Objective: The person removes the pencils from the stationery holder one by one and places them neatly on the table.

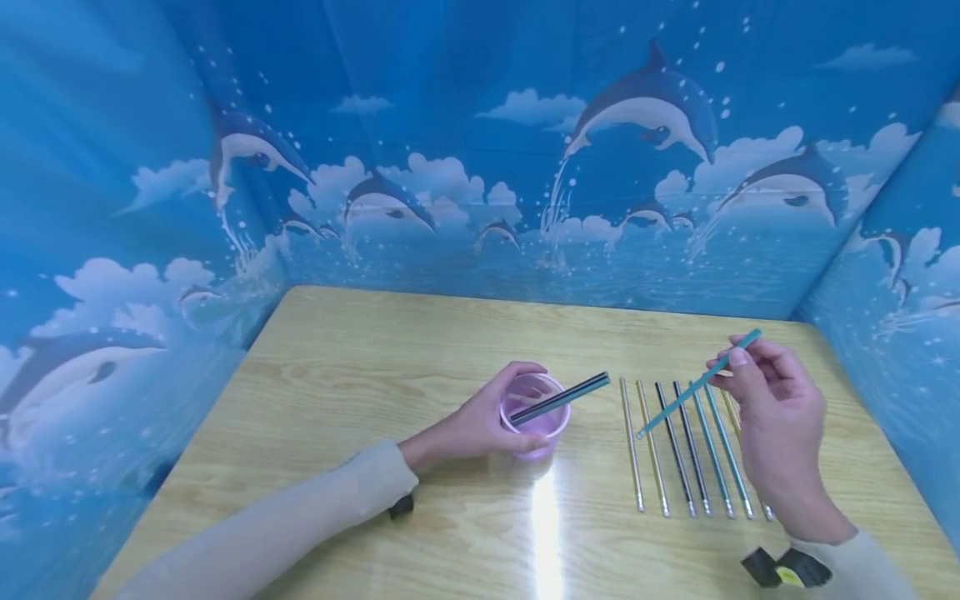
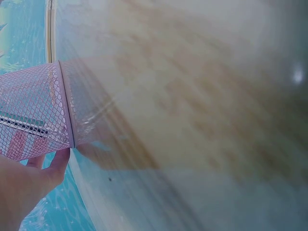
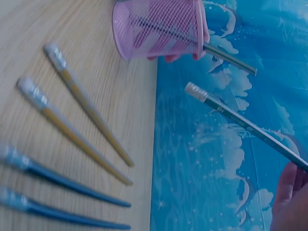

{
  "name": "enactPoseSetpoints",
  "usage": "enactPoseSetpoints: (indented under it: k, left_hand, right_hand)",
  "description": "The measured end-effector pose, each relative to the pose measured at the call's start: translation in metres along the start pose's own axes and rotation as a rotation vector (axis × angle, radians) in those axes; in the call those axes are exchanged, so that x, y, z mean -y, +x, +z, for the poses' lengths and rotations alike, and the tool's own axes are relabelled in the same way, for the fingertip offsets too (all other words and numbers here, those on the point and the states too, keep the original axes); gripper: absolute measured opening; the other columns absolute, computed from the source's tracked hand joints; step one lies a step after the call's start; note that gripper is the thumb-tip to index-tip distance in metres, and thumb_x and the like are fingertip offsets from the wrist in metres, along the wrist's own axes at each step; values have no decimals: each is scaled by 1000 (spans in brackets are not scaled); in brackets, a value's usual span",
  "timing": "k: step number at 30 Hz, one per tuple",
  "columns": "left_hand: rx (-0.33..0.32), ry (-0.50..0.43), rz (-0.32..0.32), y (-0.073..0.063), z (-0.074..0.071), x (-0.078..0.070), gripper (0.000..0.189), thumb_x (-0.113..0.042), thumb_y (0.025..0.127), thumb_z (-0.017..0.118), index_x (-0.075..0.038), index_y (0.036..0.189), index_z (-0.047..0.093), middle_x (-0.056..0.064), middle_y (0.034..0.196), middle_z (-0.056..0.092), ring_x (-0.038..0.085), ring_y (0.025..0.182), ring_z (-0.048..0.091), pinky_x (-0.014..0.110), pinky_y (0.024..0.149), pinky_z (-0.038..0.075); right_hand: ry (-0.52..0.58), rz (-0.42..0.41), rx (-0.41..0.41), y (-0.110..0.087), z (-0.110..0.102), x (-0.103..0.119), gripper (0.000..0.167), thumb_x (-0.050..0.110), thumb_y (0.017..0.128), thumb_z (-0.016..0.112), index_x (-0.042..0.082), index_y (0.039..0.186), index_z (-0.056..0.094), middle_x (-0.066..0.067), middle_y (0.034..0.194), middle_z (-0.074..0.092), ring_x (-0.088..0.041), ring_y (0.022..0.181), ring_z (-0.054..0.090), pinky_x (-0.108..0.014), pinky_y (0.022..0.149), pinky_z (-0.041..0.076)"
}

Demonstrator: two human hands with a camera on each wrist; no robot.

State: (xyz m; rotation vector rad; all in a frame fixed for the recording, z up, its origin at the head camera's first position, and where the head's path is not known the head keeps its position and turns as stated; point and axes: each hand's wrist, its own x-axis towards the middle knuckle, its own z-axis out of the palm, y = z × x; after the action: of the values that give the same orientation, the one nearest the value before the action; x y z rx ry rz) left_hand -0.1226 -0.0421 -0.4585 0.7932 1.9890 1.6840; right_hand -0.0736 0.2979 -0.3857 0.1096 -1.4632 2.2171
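Note:
My left hand (image 1: 476,425) grips a pink mesh pencil cup (image 1: 553,435) around its side, and the cup stands on the table. Dark and green pencils (image 1: 566,398) lean out of its mouth to the right. With thumb and fingers my right hand (image 1: 783,417) pinches a green pencil (image 1: 678,403) near its upper end, above a row of pencils on the table. In the right wrist view this pencil's metal-banded eraser end (image 3: 196,91) points toward the cup (image 3: 168,29), apart from it. The left wrist view shows fingers near the cup's base rim (image 2: 67,106).
Several pencils lie side by side at the right: yellowish ones (image 1: 652,446), dark ones (image 1: 675,446) and green ones (image 1: 711,446), eraser ends toward me. The wood-grain table (image 1: 360,350) meets a blue dolphin-print curtain (image 1: 450,250) at the back and sides.

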Motion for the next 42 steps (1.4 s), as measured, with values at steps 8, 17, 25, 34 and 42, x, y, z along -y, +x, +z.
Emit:
enactPoseSetpoints:
  k: [8,17,25,34,42]
  left_hand:
    - [7,-5,-5,0,0,0,89,-14,88,91,-35,159,42,-4,151,58,20,138,57,38,108,55]
    - [5,-14,14,2,0,3,90,-11,87,92,-29,160,42,-2,150,59,21,137,58,38,108,55]
    - [-3,-9,-5,0,1,1,89,-13,88,92,-35,158,42,-4,149,59,19,136,58,37,107,55]
    - [-1,-16,-13,0,1,1,88,-14,88,92,-32,159,42,-4,149,60,19,136,58,40,108,56]
    - [3,9,-13,0,1,1,88,-15,89,92,-34,159,42,-2,151,59,19,137,57,37,107,55]
  right_hand:
    - [-207,55,2,14,-28,5,29,-8,106,64,-13,134,66,-12,107,72,-16,92,72,-22,76,63]
    - [-538,191,165,36,-75,6,36,2,108,66,23,137,70,6,104,71,-2,90,70,-14,70,59]
    - [-907,301,277,44,-104,2,26,16,111,66,24,135,68,16,101,66,2,86,67,-20,67,61]
    - [-1179,405,410,52,-123,-9,51,20,114,54,-14,152,48,-20,115,65,-8,78,67,-29,65,61]
    - [-1253,444,534,60,-142,-24,48,17,113,56,-18,145,50,-23,109,70,-17,72,66,-31,62,58]
